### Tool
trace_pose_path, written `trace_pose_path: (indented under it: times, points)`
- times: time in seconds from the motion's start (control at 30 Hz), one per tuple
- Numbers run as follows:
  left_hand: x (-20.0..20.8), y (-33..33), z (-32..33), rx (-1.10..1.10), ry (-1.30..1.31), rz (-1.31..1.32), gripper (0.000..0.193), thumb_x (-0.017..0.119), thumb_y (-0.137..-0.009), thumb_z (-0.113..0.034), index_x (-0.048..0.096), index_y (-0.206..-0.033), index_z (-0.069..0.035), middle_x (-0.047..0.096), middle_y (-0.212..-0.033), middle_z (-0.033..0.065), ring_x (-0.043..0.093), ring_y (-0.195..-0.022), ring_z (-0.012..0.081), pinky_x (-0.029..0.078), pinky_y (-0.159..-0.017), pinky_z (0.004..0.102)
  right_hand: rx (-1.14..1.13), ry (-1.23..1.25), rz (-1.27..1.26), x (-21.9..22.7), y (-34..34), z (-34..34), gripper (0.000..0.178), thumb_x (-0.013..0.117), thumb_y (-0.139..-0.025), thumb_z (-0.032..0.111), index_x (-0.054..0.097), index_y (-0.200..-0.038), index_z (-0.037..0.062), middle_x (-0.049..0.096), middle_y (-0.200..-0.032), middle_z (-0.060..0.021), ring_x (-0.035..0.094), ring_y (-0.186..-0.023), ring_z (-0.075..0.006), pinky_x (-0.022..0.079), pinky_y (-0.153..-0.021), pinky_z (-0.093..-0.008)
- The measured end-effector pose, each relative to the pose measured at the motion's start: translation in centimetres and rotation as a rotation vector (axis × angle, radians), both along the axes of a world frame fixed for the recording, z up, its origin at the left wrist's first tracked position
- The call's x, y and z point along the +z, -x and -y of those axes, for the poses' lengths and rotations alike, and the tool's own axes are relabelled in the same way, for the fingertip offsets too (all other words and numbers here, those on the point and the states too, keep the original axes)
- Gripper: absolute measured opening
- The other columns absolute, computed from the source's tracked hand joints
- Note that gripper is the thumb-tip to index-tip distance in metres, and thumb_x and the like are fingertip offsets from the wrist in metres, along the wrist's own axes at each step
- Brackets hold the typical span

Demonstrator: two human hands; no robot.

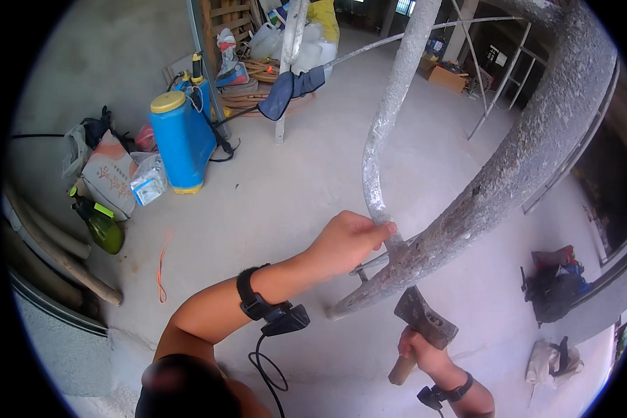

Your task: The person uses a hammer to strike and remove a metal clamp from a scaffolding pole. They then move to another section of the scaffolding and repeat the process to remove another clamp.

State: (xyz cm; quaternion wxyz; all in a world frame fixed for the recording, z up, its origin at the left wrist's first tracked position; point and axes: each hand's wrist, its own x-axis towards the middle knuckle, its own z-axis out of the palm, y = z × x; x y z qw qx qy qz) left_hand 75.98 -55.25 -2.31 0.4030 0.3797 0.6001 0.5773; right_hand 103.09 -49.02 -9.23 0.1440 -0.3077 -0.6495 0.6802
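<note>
My left hand is closed at the lower end of a thin, curved metal tube, close to where it joins a thicker, cement-crusted pipe. Both belong to a grey metal frame that rises toward the upper right. Below that joint, my right hand grips a hatchet by its short wooden handle. The hatchet's dark metal head points up toward the thick pipe and sits just under its lower part. Black straps with small devices are on both wrists.
A blue backpack sprayer, a green spray bottle and a sack stand at left. Wooden poles lie by the left wall. Dark bags and a pale bag are at right. Further scaffold bars stand behind.
</note>
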Motion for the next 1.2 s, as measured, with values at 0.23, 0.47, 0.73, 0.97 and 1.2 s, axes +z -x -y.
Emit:
trace_pose_path:
  times: [0.23,0.47,0.73,0.97,1.2]
  points:
    - [-1.0,0.8,-0.8,-0.099,-0.033,0.155,0.040,0.063,-0.095,-0.040,0.060,-0.076,-0.005,0.042,-0.060,-0.0053,0.034,-0.053,0.0038,0.028,-0.047,0.0232,0.001,0.001,-0.027,0.0,1.0,0.4,0.007,0.054,-0.086,0.003,0.054,-0.081,-0.0009,0.055,-0.061,-0.0067,0.055,-0.055,-0.0153,0.046,-0.054,-0.0296]
    - [-0.7,0.5,-0.9,-0.104,-0.058,0.273,0.039,0.060,-0.097,-0.035,0.054,-0.070,-0.008,0.038,-0.059,-0.0055,0.029,-0.052,0.0050,0.024,-0.047,0.0237,0.004,0.088,-0.051,-0.1,1.2,0.4,0.010,0.057,-0.088,0.007,0.054,-0.080,0.0005,0.055,-0.061,-0.0059,0.055,-0.056,-0.0139,0.046,-0.054,-0.0290]
    - [-3.2,-0.5,-1.6,-0.032,-0.227,0.289,0.041,0.061,-0.097,-0.034,0.051,-0.064,-0.012,0.036,-0.057,-0.0076,0.030,-0.052,0.0044,0.023,-0.048,0.0252,0.014,0.079,-0.033,0.1,0.1,0.8,0.010,0.056,-0.089,0.006,0.055,-0.081,0.0014,0.054,-0.061,-0.0032,0.052,-0.055,-0.0113,0.044,-0.053,-0.0279]
    - [-3.2,0.3,-1.5,-0.081,-0.183,0.264,0.037,0.056,-0.100,-0.035,0.052,-0.072,-0.011,0.033,-0.059,-0.0089,0.027,-0.053,0.0035,0.021,-0.047,0.0229,0.064,0.047,-0.046,-0.1,-1.4,0.7,0.014,0.057,-0.093,0.011,0.056,-0.080,0.0041,0.054,-0.064,-0.0009,0.052,-0.057,-0.0104,0.044,-0.055,-0.0270]
    - [-3.3,2.2,2.3,-0.214,-0.291,-0.570,0.031,0.059,-0.094,-0.024,0.052,-0.070,-0.006,0.045,-0.059,0.0020,0.042,-0.051,0.0126,0.034,-0.049,0.0260,0.142,-0.170,0.029,3.1,-0.7,3.8,0.016,0.068,-0.086,0.007,0.054,-0.077,0.0029,0.050,-0.057,-0.0016,0.050,-0.056,-0.0082,0.041,-0.053,-0.0265]
